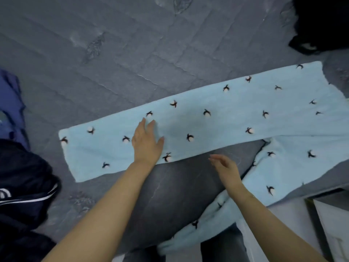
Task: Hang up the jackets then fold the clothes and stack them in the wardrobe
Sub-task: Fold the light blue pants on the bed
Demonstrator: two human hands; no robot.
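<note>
I see the light blue pants (pixel 217 118) spread on the grey bed (pixel 113 53), one leg flat, the other trailing off the near edge. My left hand (pixel 146 142) presses flat on the leg, fingers spread. My right hand (pixel 225 169) hovers, fingers relaxed, apparently touching nothing.

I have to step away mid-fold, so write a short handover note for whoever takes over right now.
Left hand: open, pressing flat on the upper leg of the light blue penguin-print trousers.
Right hand: open, hovering over the grey bedspread, holding nothing.
Trousers lie spread on the bed, legs apart; the lower leg hangs off the bed edge.
Done: one leg laid out flat.
Left: fold these trousers; the dark navy garment and blue garment on the left are unfolded. The wardrobe is out of view.
</note>
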